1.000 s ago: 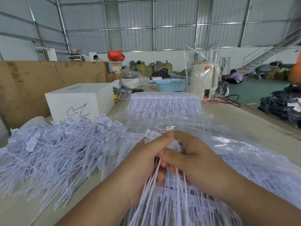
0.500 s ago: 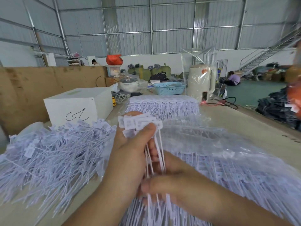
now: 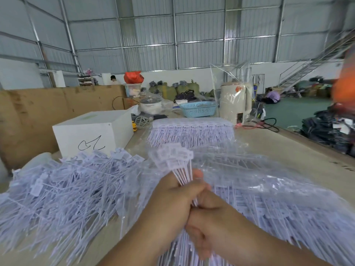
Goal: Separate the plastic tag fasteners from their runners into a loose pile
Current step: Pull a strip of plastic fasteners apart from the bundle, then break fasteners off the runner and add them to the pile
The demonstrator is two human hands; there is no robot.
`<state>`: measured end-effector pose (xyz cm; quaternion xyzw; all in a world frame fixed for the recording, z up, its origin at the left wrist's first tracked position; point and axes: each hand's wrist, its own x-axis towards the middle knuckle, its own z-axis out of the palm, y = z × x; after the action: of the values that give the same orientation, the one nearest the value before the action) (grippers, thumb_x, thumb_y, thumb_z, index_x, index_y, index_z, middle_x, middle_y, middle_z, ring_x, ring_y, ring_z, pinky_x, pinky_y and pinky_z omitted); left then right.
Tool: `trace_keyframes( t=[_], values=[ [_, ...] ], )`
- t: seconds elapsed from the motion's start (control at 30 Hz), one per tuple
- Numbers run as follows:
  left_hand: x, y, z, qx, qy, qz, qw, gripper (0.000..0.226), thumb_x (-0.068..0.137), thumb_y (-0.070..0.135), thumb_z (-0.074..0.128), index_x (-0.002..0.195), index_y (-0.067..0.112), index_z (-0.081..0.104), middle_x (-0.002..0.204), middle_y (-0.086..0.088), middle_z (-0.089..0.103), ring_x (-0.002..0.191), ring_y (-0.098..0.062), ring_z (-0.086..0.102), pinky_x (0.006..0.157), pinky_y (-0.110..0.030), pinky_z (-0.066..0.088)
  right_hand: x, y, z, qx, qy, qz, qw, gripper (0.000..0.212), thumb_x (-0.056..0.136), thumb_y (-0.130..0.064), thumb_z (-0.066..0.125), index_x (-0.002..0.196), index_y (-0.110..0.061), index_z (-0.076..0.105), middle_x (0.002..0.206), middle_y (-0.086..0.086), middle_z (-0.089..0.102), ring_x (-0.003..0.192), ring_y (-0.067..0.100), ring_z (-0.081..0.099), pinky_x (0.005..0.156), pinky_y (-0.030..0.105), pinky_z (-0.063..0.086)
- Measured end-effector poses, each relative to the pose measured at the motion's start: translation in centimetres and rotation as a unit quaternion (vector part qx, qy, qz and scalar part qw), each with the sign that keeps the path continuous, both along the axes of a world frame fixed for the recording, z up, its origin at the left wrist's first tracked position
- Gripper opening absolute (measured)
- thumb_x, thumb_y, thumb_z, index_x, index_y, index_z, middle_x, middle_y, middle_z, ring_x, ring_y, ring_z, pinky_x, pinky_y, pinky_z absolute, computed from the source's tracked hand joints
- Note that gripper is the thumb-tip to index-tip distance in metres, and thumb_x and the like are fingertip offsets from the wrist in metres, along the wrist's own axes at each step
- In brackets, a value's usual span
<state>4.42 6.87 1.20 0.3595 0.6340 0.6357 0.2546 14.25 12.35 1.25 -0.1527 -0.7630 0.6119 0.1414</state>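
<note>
My left hand (image 3: pixel 169 208) grips a small bundle of white tag fasteners (image 3: pixel 172 156) by their stems, so that the flat heads fan out above my fist. Just below it, my right hand (image 3: pixel 209 229) curls around the stems of the fasteners still on their runners (image 3: pixel 269 217), which lie in clear plastic wrap in front of me. A loose pile of separated fasteners (image 3: pixel 63 191) spreads over the table on the left. Another wrapped stack of fasteners (image 3: pixel 192 131) lies farther back.
A white box (image 3: pixel 92 131) with a black scribble stands at the back left, before a brown board wall (image 3: pixel 38 112). Behind it are a blue basket (image 3: pixel 198 109), a wrapped cream appliance (image 3: pixel 235 100) and cables. Dark clothes (image 3: pixel 330 131) lie stacked beyond the right table edge.
My left hand has pulled a bundle of fasteners up off the runners and slid down from the heads to the stems. My right hand has stayed low on the remaining stems.
</note>
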Motion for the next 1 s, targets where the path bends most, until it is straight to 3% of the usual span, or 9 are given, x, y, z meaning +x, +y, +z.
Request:
trace_keyframes(
  t=[0.13,0.3,0.4,0.47,0.57,0.7,0.8,0.9,1.0],
  values=[
    [-2.1,-0.2,1.0,0.086,-0.055,0.07,0.992,0.013,0.09,0.002,0.052,0.087,0.011,0.061,0.06,-0.011,0.069,0.048,-0.02,0.062,0.047,-0.027,0.05,0.2,-0.3,0.0,0.086,0.026,0.001,0.996,0.028,0.087,-0.009,0.061,0.105,-0.031,0.062,0.067,-0.007,0.06,0.067,0.013,0.059,0.072,0.041,0.052],
    [-7.7,-1.6,1.6,0.026,0.006,0.178,0.984,0.008,0.093,0.015,0.056,0.085,0.013,0.058,0.041,0.001,0.04,0.031,-0.013,0.029,0.035,-0.016,0.025,1.1,0.8,0.4,0.174,0.036,-0.029,0.984,0.008,0.091,-0.025,0.065,0.096,-0.03,0.068,0.087,-0.007,0.068,0.063,-0.005,0.056,0.063,0.011,0.046],
    [-10.1,-2.1,1.0,-0.144,0.182,0.231,0.945,0.021,0.086,0.034,0.061,0.096,0.017,0.053,0.069,-0.004,0.058,0.055,-0.021,0.051,0.05,-0.029,0.034,1.5,1.3,0.7,0.197,0.071,-0.035,0.977,0.011,0.092,-0.018,0.062,0.084,-0.021,0.068,0.071,0.002,0.062,0.054,0.004,0.049,0.053,0.017,0.041],
    [-10.5,-2.4,0.2,-0.285,0.34,0.269,0.855,0.043,0.089,0.044,0.056,0.122,0.018,0.046,0.093,-0.007,0.065,0.085,-0.028,0.061,0.066,-0.035,0.045,1.5,1.4,0.5,0.254,0.086,-0.031,0.963,0.012,0.092,-0.016,0.06,0.083,-0.019,0.067,0.069,0.004,0.063,0.052,0.004,0.048,0.052,0.021,0.042],
    [-10.5,-2.4,-0.2,-0.323,0.434,0.287,0.791,0.044,0.089,0.054,0.047,0.123,0.027,0.051,0.109,-0.006,0.065,0.1,-0.03,0.059,0.078,-0.036,0.048,1.6,1.2,0.6,0.336,0.104,0.012,0.936,0.009,0.091,-0.02,0.059,0.086,-0.023,0.067,0.074,-0.006,0.067,0.064,0.006,0.061,0.06,0.026,0.051],
    [-10.9,-2.5,0.2,-0.335,0.473,0.314,0.752,0.048,0.089,0.063,0.042,0.123,0.031,0.055,0.112,0.0,0.064,0.101,-0.027,0.06,0.069,-0.032,0.04,1.9,1.0,1.3,0.349,0.151,0.017,0.925,0.012,0.09,-0.026,0.056,0.085,-0.023,0.066,0.071,-0.003,0.064,0.061,0.012,0.059,0.059,0.034,0.051],
    [-11.1,-2.7,-0.1,-0.377,0.47,0.306,0.737,0.057,0.092,0.066,0.037,0.133,0.029,0.049,0.119,-0.005,0.062,0.108,-0.029,0.06,0.075,-0.036,0.045,1.7,2.3,1.2,0.371,0.095,0.006,0.924,0.017,0.093,-0.03,0.054,0.083,-0.022,0.065,0.074,-0.006,0.063,0.065,0.011,0.059,0.062,0.033,0.051],
    [-11.0,-2.8,0.1,-0.391,0.464,0.309,0.732,0.06,0.092,0.065,0.039,0.133,0.021,0.045,0.12,-0.007,0.058,0.109,-0.032,0.059,0.075,-0.039,0.047,1.3,3.5,0.1,0.4,0.031,0.004,0.916,0.022,0.098,-0.028,0.054,0.083,-0.021,0.069,0.091,-0.01,0.063,0.092,0.003,0.055,0.079,0.019,0.045],
    [-9.5,-2.6,0.1,-0.322,0.505,0.306,0.74,0.063,0.087,0.053,0.059,0.135,0.016,0.041,0.123,-0.007,0.051,0.111,-0.032,0.053,0.079,-0.042,0.047,0.8,4.6,-0.9,0.451,-0.004,-0.034,0.892,0.028,0.101,-0.031,0.047,0.107,-0.015,0.069,0.122,-0.006,0.057,0.112,-0.006,0.036,0.089,0.003,0.032]
  ],
)
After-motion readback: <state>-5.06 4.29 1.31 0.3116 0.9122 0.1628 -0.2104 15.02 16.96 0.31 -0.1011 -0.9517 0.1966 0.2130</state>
